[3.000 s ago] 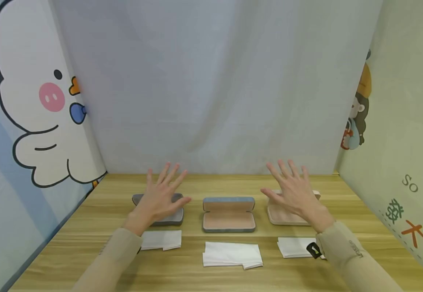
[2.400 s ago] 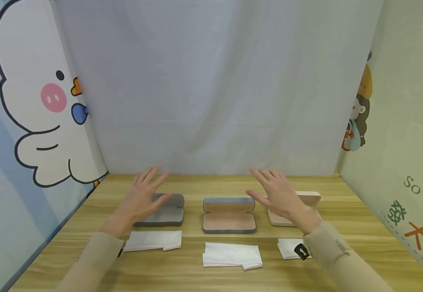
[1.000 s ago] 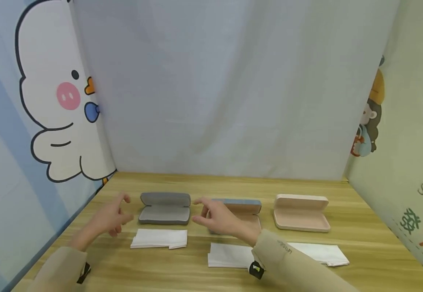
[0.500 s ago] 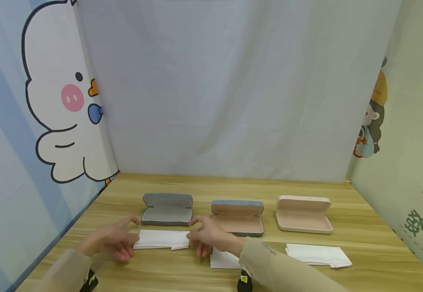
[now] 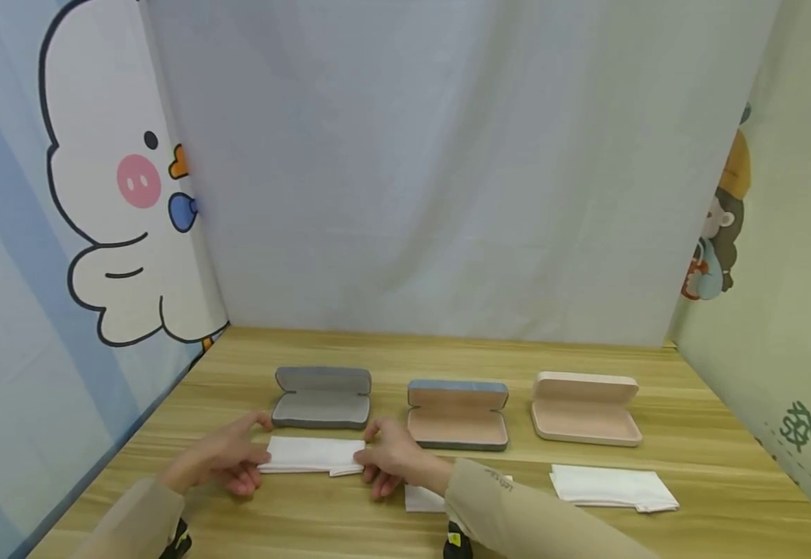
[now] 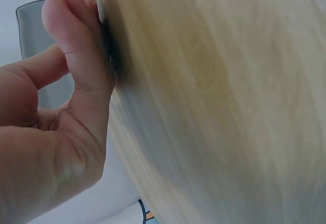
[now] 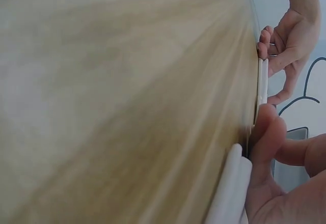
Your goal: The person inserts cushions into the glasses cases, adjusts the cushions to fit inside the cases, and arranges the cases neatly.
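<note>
A folded white cloth [image 5: 315,454] lies in front of the open grey glasses case [image 5: 321,410] on the left of the table. My left hand [image 5: 227,456] pinches its left end, thumb on the edge and the other fingers curled low against the table. At the right end, my right hand [image 5: 398,456] pinches the cloth between thumb and fingers. Both index fingers point toward the grey case. In the right wrist view the cloth's thin edge [image 7: 262,84] runs between both hands; in the left wrist view the left hand [image 6: 76,96] hides it.
An open blue glasses case [image 5: 457,428] with pink lining stands mid-table, an open cream one [image 5: 586,423] to its right. A second folded cloth [image 5: 422,500] is partly under my right forearm. The third cloth [image 5: 611,489] lies at right. Curtains close off back and sides.
Both hands, first spread flat above the outer cases, have come down and inward to the left cloth's two ends. The right hand has travelled far left. The cases and cloths keep their places.
</note>
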`<action>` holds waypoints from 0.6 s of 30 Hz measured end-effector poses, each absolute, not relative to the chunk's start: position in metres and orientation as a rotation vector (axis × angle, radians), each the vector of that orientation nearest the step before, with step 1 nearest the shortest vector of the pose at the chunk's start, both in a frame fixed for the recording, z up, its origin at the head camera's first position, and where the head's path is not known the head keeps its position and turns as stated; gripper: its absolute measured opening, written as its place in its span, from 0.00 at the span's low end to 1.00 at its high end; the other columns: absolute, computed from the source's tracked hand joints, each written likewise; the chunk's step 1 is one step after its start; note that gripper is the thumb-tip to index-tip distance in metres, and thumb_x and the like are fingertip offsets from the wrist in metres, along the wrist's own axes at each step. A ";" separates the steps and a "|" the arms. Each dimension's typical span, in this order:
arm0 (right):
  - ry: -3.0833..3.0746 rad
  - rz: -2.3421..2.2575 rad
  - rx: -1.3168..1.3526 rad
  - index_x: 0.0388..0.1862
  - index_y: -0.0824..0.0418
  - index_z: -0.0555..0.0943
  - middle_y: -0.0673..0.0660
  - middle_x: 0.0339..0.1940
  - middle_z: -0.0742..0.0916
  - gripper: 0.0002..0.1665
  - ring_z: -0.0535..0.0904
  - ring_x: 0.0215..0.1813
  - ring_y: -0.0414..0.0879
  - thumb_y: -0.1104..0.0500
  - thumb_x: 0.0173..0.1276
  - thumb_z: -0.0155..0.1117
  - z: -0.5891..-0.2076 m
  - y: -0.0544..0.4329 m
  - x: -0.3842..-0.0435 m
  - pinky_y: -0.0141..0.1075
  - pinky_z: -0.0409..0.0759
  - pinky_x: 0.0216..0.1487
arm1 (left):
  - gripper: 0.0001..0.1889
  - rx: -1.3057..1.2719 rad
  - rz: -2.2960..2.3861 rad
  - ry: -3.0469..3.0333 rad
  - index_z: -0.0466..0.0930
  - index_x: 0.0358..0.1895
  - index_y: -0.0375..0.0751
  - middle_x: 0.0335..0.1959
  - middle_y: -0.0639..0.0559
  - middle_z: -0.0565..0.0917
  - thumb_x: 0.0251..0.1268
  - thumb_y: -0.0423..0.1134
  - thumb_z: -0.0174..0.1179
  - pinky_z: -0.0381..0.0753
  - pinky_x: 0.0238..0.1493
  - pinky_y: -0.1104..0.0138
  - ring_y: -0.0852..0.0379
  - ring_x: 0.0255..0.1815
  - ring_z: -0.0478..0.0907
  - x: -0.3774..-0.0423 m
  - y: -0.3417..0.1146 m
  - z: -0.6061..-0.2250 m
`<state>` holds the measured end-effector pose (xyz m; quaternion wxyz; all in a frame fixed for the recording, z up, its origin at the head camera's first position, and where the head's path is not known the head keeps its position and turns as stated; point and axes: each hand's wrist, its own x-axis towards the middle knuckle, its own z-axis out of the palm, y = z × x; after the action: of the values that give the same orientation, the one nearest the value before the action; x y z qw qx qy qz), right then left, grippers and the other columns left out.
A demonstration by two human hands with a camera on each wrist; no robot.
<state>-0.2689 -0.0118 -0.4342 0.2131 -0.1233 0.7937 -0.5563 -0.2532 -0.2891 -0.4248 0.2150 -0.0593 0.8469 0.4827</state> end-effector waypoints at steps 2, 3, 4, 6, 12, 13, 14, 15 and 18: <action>2.216 -1.543 -0.339 0.43 0.66 0.67 0.58 0.13 0.81 0.14 0.73 0.07 0.41 0.68 0.64 0.62 -0.435 -0.014 -0.270 0.29 0.72 0.06 | 0.27 -0.175 1.334 2.356 0.54 0.65 0.42 0.16 0.46 0.80 0.68 0.32 0.56 0.78 0.14 0.72 0.59 0.12 0.76 -0.255 -0.288 -0.426; 2.222 -1.542 -0.338 0.42 0.66 0.67 0.59 0.13 0.81 0.13 0.73 0.06 0.41 0.68 0.64 0.62 -0.435 -0.015 -0.270 0.29 0.72 0.06 | 0.26 -0.179 1.333 2.362 0.55 0.64 0.42 0.16 0.46 0.80 0.68 0.32 0.56 0.78 0.14 0.72 0.59 0.12 0.76 -0.255 -0.287 -0.426; 2.228 -1.537 -0.336 0.41 0.66 0.67 0.59 0.13 0.81 0.13 0.73 0.06 0.41 0.68 0.64 0.62 -0.435 -0.016 -0.270 0.29 0.72 0.06 | 0.25 -0.185 1.337 2.365 0.55 0.63 0.42 0.16 0.46 0.79 0.67 0.32 0.56 0.77 0.13 0.72 0.59 0.12 0.75 -0.255 -0.287 -0.427; 2.237 -1.526 -0.335 0.40 0.66 0.67 0.62 0.14 0.83 0.12 0.73 0.06 0.41 0.69 0.64 0.61 -0.434 -0.017 -0.271 0.29 0.72 0.06 | 0.23 -0.183 1.342 2.372 0.56 0.60 0.41 0.16 0.47 0.79 0.68 0.31 0.55 0.76 0.13 0.72 0.60 0.12 0.75 -0.255 -0.287 -0.428; 2.271 -1.494 -0.343 0.37 0.65 0.68 0.65 0.15 0.84 0.10 0.73 0.06 0.41 0.70 0.64 0.60 -0.434 -0.017 -0.273 0.29 0.71 0.06 | 0.18 -0.191 1.354 2.394 0.59 0.55 0.41 0.15 0.47 0.79 0.67 0.29 0.54 0.76 0.12 0.73 0.60 0.11 0.75 -0.256 -0.282 -0.429; 2.277 -1.492 -0.348 0.37 0.65 0.68 0.65 0.15 0.84 0.10 0.73 0.06 0.41 0.71 0.63 0.60 -0.435 -0.017 -0.273 0.29 0.71 0.06 | 0.18 -0.193 1.356 2.397 0.59 0.54 0.40 0.15 0.46 0.78 0.66 0.29 0.54 0.75 0.12 0.73 0.60 0.11 0.75 -0.256 -0.281 -0.429; 2.281 -1.490 -0.352 0.36 0.65 0.68 0.65 0.14 0.84 0.10 0.72 0.06 0.41 0.71 0.63 0.60 -0.434 -0.017 -0.273 0.29 0.71 0.05 | 0.17 -0.194 1.358 2.397 0.59 0.53 0.40 0.15 0.47 0.78 0.66 0.29 0.54 0.75 0.12 0.73 0.60 0.11 0.75 -0.256 -0.280 -0.429; 2.287 -1.488 -0.358 0.36 0.66 0.68 0.65 0.14 0.83 0.10 0.72 0.06 0.41 0.72 0.63 0.60 -0.434 -0.017 -0.272 0.29 0.71 0.05 | 0.17 -0.185 1.362 2.397 0.59 0.53 0.40 0.15 0.47 0.78 0.66 0.28 0.54 0.75 0.12 0.73 0.60 0.11 0.75 -0.256 -0.280 -0.430; 2.305 -1.479 -0.371 0.34 0.66 0.68 0.64 0.13 0.83 0.09 0.72 0.06 0.41 0.73 0.62 0.59 -0.434 -0.018 -0.272 0.29 0.71 0.05 | 0.15 -0.173 1.374 2.397 0.60 0.50 0.39 0.15 0.46 0.79 0.66 0.27 0.54 0.76 0.12 0.73 0.60 0.11 0.75 -0.256 -0.280 -0.430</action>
<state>-0.2717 -0.0178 -0.4336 0.1879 -0.1320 0.8192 -0.5256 -0.2558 -0.2800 -0.4305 0.1857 -0.0614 0.8507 0.4879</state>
